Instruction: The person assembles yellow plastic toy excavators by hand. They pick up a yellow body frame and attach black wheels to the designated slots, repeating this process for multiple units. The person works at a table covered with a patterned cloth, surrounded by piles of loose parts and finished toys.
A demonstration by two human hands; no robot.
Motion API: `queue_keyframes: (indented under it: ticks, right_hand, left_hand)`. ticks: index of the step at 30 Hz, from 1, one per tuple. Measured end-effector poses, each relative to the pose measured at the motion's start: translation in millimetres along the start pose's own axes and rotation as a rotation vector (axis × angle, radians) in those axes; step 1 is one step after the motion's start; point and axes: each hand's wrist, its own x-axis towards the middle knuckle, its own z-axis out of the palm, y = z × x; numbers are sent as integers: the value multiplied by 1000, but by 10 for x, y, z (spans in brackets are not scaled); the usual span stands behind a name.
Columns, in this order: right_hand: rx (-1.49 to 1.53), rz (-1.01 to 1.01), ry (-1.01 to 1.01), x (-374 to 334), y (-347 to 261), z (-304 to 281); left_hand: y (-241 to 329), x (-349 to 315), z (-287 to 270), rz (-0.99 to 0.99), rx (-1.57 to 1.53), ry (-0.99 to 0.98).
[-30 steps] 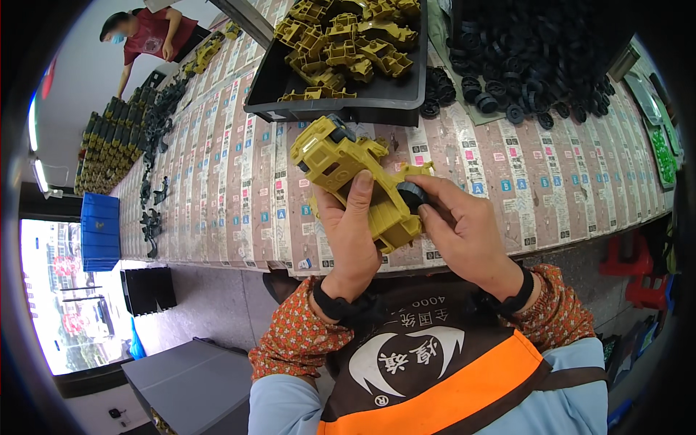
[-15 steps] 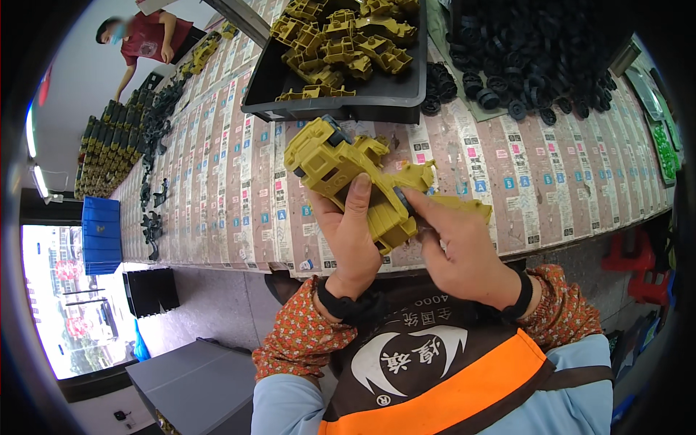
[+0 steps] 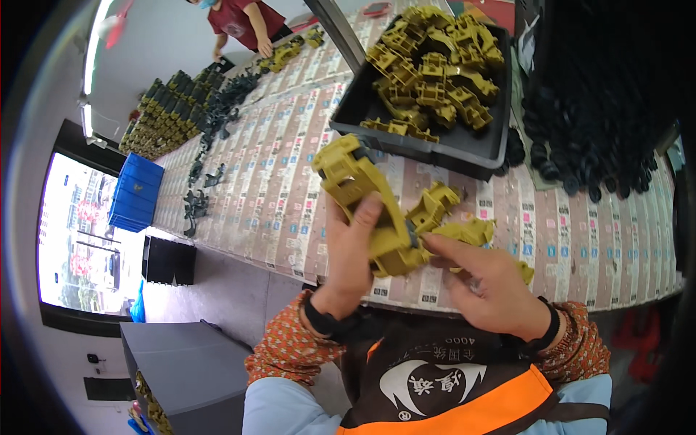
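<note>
My left hand [image 3: 349,254] grips a yellow plastic toy truck body [image 3: 380,210] above the table's near edge, thumb along its side. Small black wheels show on it, one by the cab and another black wheel [image 3: 412,233] at the rear end. At that rear wheel is my right hand [image 3: 486,279], closed, its index finger stretched against it and the other fingers curled below. The right thumb is partly hidden. Just beyond the fingers lie loose yellow toy parts [image 3: 436,205], with another yellow piece [image 3: 471,232] beside the right hand.
A black bin [image 3: 442,154] of yellow parts stands at the back. Right of it is a heap of black wheels [image 3: 594,145]. Dark parts [image 3: 217,109] line the table's left side, near stacked yellow-and-dark pieces [image 3: 170,109]. A person [image 3: 246,25] stands at the far left; a blue crate [image 3: 136,192] is below.
The view has swung, so the table and bin appear farther right and lower. The truck body has tilted in my left hand. My right hand stays at its rear wheel.
</note>
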Motion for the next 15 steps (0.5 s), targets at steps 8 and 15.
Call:
queue_keyframes:
  ticks: [8, 15]
  right_hand:
    - [117, 187, 233, -283, 222, -459]
    - [37, 333, 370, -611, 152, -607]
  left_hand:
    - [-112, 2052, -2157, -532, -79, 230]
    - [-138, 3213, -2172, -189, 191, 275]
